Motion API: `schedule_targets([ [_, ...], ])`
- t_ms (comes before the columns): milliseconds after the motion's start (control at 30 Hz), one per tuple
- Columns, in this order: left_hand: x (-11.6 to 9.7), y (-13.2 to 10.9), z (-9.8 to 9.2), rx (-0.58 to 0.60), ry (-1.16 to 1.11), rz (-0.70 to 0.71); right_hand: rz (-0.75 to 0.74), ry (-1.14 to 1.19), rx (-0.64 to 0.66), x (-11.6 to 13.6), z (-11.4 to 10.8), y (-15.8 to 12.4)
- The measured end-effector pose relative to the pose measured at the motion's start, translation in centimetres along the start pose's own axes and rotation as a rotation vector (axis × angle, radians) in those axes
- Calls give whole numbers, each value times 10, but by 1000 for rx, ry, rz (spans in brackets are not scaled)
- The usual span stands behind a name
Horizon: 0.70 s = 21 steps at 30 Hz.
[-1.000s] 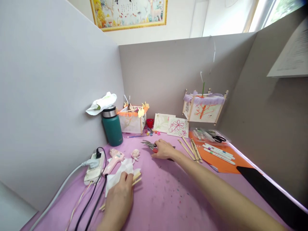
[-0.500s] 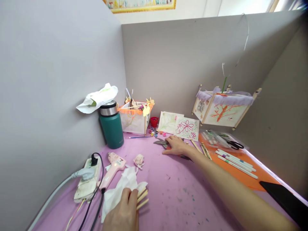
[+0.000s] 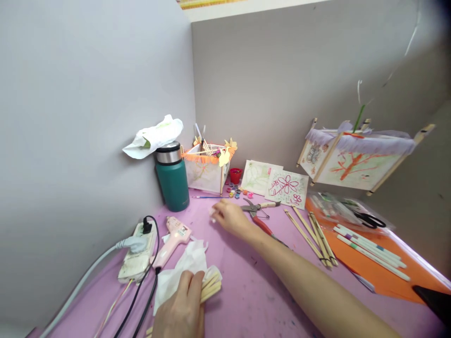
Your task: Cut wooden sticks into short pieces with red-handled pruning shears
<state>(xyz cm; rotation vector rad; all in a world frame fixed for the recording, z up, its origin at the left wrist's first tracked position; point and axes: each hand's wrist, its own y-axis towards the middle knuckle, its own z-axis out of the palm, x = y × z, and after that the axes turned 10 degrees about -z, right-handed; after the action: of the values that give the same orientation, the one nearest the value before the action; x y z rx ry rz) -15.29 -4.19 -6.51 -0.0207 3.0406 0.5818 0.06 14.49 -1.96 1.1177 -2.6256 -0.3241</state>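
My left hand [image 3: 183, 305] is closed round a small bundle of pale wooden sticks [image 3: 211, 287], whose ends jut out to the right. Beneath and beside it lies a white tissue [image 3: 188, 258]. Farther up the table, my right hand [image 3: 227, 218] is closed, with a crumpled tissue [image 3: 212, 216] partly showing at its fingertips. Pruning shears [image 3: 259, 218], with one red and one pale handle, rest just right of that hand, their jaws apart. A pink glue gun [image 3: 174, 239] lies left of the tissue.
At left stand a power strip [image 3: 137, 253] with cords and a green bottle [image 3: 172, 180] topped by paper. Behind are a paper lantern box [image 3: 202, 173], a red cup [image 3: 235, 175] and drawn cards [image 3: 287, 185]. Bamboo sticks [image 3: 313, 239], markers [image 3: 373, 249] and another lantern [image 3: 355, 159] are at right.
My right hand has left the pruning shears, moved left and taken the crumpled tissue from the table. My left hand keeps the sticks. The view has shifted right and down.
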Motion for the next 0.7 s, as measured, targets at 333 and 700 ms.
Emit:
schedule_targets([
  [333,-17,9,-21,121,-24,-221,51,-86,21,-15,18,11],
  [700,28,11,-109,-186,-490,-351,-39,278,40,94,9,-62],
])
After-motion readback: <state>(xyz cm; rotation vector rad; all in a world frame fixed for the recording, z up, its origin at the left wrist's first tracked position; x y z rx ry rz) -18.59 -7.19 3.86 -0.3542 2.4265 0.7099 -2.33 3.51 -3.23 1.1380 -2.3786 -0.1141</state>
